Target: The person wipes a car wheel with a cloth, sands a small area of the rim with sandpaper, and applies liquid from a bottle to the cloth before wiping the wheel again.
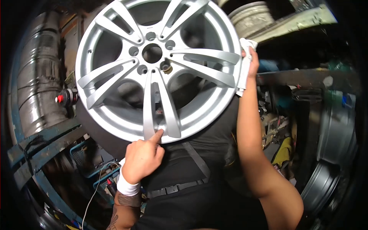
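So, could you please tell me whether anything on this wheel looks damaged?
Nothing stands out: the silver wheel shows no break in its spokes. The left hand points at the bottom pair, but a fine mark there would be too small to tell.

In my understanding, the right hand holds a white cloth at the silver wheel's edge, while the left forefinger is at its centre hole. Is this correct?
Not entirely: the head view shows the left forefinger at the lower edge of the wheel, not its centre hole.
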`<state>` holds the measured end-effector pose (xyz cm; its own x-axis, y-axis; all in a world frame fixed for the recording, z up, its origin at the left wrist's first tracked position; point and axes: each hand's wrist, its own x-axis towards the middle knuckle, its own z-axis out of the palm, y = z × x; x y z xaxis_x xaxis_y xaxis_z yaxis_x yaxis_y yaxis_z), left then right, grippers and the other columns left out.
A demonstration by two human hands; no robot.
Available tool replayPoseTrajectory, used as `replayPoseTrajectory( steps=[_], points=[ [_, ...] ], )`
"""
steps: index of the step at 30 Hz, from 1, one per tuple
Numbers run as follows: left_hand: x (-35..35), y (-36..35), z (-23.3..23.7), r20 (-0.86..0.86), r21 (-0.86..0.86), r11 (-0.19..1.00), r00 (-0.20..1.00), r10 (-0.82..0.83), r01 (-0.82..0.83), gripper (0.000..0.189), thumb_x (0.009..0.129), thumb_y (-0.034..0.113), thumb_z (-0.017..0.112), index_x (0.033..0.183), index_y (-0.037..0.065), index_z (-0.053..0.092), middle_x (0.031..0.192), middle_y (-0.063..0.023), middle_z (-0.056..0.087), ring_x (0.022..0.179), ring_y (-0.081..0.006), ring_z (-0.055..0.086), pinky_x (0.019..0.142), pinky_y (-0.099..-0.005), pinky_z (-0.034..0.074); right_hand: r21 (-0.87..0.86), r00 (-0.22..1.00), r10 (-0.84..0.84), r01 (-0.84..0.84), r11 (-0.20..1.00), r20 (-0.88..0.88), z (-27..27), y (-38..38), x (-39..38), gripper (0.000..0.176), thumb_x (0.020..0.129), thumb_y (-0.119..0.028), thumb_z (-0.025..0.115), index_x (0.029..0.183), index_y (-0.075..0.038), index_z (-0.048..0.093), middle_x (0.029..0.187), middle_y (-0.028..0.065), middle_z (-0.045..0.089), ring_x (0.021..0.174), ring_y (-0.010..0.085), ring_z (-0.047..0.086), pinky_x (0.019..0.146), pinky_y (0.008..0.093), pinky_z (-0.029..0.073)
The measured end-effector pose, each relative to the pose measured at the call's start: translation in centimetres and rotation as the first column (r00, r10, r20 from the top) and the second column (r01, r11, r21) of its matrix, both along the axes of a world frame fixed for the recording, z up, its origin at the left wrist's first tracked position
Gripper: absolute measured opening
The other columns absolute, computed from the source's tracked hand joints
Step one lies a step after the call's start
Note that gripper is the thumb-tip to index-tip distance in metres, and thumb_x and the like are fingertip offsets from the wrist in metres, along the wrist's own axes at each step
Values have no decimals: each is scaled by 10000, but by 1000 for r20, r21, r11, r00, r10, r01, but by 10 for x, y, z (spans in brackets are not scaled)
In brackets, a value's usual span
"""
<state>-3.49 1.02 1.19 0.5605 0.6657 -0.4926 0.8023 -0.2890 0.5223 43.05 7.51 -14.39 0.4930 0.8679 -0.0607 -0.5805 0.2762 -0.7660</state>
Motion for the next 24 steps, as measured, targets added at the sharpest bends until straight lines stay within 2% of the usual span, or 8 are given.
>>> replayPoseTrajectory(
  steps=[5,6,7,10,12,13,16,24],
  points=[
    [7,-12,8,-21,142,989,999,-48,51,491,845,208,612,1243,-76,655,635,-190,683,588,-371,700,563,-487,549,-171,952,-252,281,944,175,4,0,-1,350,1038,-257,530,1223,17,644,1066,125,702,958,217,671,878,344,536],
    [5,-11,9,-11,147,987,998,-64,65,485,848,211,613,1233,-81,657,628,-184,681,576,-363,696,550,-476,544,-142,970,-212,228,963,118,0,-2,4,328,1049,-268,499,1200,-11,638,990,101,680,911,213,656,850,357,540],
    [4,-9,13,-22,144,987,998,-64,66,473,847,207,616,1219,-81,659,620,-182,676,567,-358,692,541,-474,539,-51,1000,22,-22,998,-16,-1,-14,6,285,1057,-275,492,1146,-39,626,873,55,621,835,199,629,806,350,537],
    [6,-1,18,-38,140,987,996,-75,80,395,848,187,615,1182,-10,690,614,-177,659,572,-367,681,544,-479,530,-138,999,15,-21,990,-44,16,-11,-7,269,1077,-310,481,1082,-71,606,792,2,556,753,163,591,720,286,507],
    [8,1,13,-43,120,987,994,-105,110,394,848,189,616,1177,-14,693,611,-179,658,569,-367,682,543,-480,530,-79,982,177,-182,980,-71,8,-10,4,263,1078,-312,491,969,-93,586,793,-5,553,742,153,576,692,265,480],
    [11,0,6,-19,139,986,995,-94,95,393,849,193,625,1177,-10,697,600,-175,655,563,-365,681,538,-479,529,-164,997,22,-33,986,-68,21,-6,-10,301,1077,-313,493,856,-113,536,793,7,554,738,154,566,684,268,464],
    [26,-11,-6,-60,193,976,994,-89,99,405,855,199,634,1200,-3,696,592,-166,651,554,-361,677,533,-477,528,-77,983,149,-157,985,-105,29,-12,-19,330,1080,-319,485,816,-122,506,794,21,558,741,159,564,694,273,466],
    [0,8,10,29,103,979,983,-181,177,403,861,199,618,1229,77,726,597,-154,647,563,-356,668,562,-451,533,-90,986,69,-83,992,-150,28,-11,-21,256,1073,-299,514,913,-107,569,758,-10,554,705,129,571,667,255,481]
  ],
)
